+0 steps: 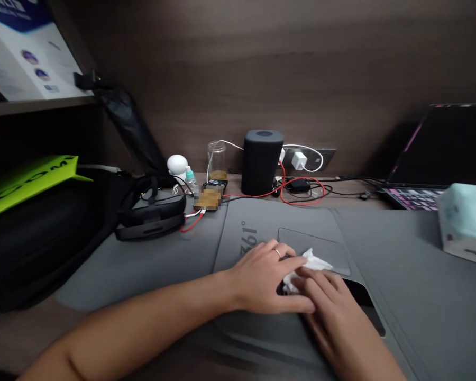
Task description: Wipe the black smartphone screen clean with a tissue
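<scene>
My left hand (pixel 264 278) lies curled over a small dark object (pixel 281 288) on the grey desk mat (pixel 400 275), a ring on one finger. My right hand (pixel 333 312) presses a crumpled white tissue (pixel 307 267) against that object with its fingers together. Both hands meet at the middle of the mat. The dark object is mostly hidden under them, so I cannot make out what it is.
A dark cylinder speaker (pixel 262 161), a glass jar (pixel 216 159), chargers and a red cable (pixel 301 193) line the back wall. A black headset (pixel 153 217) and bag (pixel 43 233) lie left. A laptop (pixel 432 153) and tissue pack (pixel 466 222) sit right.
</scene>
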{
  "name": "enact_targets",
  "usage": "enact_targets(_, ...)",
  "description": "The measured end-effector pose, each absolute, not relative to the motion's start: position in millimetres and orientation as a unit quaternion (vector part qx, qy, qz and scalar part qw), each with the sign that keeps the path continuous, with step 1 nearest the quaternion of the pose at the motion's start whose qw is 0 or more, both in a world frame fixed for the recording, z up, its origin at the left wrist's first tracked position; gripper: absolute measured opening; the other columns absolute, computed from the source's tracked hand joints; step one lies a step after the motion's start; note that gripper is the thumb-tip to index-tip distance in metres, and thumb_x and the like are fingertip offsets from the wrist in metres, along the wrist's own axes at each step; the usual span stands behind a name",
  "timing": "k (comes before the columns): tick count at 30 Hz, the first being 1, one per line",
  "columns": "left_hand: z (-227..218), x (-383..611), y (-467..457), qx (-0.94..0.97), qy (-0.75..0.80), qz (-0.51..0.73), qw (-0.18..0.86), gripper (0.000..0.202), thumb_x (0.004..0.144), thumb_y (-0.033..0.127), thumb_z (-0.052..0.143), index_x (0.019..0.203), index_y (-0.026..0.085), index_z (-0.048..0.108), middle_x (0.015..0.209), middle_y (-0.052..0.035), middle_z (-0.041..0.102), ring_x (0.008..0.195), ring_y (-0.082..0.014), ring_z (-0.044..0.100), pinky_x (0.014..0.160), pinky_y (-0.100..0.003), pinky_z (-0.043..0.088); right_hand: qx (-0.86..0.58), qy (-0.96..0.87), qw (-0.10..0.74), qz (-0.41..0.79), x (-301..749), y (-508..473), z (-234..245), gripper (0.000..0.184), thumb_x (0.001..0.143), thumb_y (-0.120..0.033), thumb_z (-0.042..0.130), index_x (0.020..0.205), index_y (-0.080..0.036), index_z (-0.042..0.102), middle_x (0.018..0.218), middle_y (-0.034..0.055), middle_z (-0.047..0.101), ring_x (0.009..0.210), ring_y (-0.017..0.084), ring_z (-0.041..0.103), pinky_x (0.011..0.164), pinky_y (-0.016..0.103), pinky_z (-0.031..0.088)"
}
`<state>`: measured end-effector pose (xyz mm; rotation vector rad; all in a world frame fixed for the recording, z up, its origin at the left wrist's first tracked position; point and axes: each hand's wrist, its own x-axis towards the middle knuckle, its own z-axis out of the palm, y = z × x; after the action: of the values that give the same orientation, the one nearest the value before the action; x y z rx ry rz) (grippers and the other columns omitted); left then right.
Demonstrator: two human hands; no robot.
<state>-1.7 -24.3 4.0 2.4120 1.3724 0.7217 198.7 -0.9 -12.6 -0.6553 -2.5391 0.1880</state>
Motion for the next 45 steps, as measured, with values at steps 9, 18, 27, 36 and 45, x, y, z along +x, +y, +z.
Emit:
enact_targets(9, -1.5, -4.8, -38.0, 0.849, 0.426, 0.258, 0.175, 0.033, 0.103, 0.032, 0.04, 0.12, 0.022, 0.066, 0.12, -0.0067, 0.066, 0.107, -0.0232, 0.056, 0.094, -0.041, 0.047, -0.367, -0.879, 0.235, 0.192, 213.1, -36.5, 7.1, 0.019, 0.098, -0.022, 0.048, 0.102, -0.022, 0.067, 0.1, 0.0061, 0.068, 0.097, 0.021, 0.06, 0.086, 0.037, 0.053)
enact_targets(18, -7.3, -3.9, -41.3, 0.811, 0.489, 0.265, 0.182, 0.041, 0.103, 0.027, 0.032, 0.142, 0.022, 0.043, 0.14, -0.0049, 0.055, 0.127, -0.0211, 0.049, 0.113, -0.044, 0.034, -0.435, -0.874, 0.218, 0.008, 254.4, -45.5, -10.9, 0.034, 0.098, -0.02, 0.044, 0.126, -0.015, 0.062, 0.135, 0.0139, 0.062, 0.128, 0.027, 0.056, 0.102, 0.045, 0.053)
enact_targets(27, 2.4, -4.8, -31.0, 0.829, 0.436, 0.28, 0.21, 0.046, 0.102, 0.033, 0.029, 0.14, 0.014, 0.047, 0.132, -0.0132, 0.057, 0.117, -0.0251, 0.051, 0.104, -0.044, 0.041, -0.297, -0.925, 0.236, 0.012, 186.1, -25.4, -16.5, 0.04, 0.091, -0.008, 0.038, 0.12, -0.006, 0.066, 0.129, 0.0199, 0.065, 0.123, 0.029, 0.06, 0.096, 0.041, 0.057)
enact_targets(36, 0.7, -8.8, -37.5, 0.832, 0.418, 0.246, 0.271, 0.042, 0.1, 0.025, 0.03, 0.135, 0.024, 0.053, 0.133, -0.0059, 0.055, 0.119, -0.0244, 0.049, 0.105, -0.045, 0.039, -0.353, -0.899, 0.233, 0.115, 199.3, -56.1, -0.5, 0.029, 0.097, -0.014, 0.044, 0.114, -0.016, 0.068, 0.122, 0.0091, 0.071, 0.12, 0.021, 0.062, 0.104, 0.035, 0.051)
enact_targets(45, 3.8, -2.1, -36.1, 0.835, 0.434, 0.243, 0.234, 0.051, 0.096, 0.019, 0.035, 0.147, 0.018, 0.037, 0.141, -0.0096, 0.051, 0.125, -0.0243, 0.047, 0.11, -0.047, 0.037, -0.414, -0.882, 0.221, -0.027, 275.9, -39.5, -29.9, 0.041, 0.098, -0.02, 0.041, 0.136, -0.015, 0.056, 0.137, 0.0108, 0.06, 0.121, 0.024, 0.061, 0.096, 0.038, 0.055)
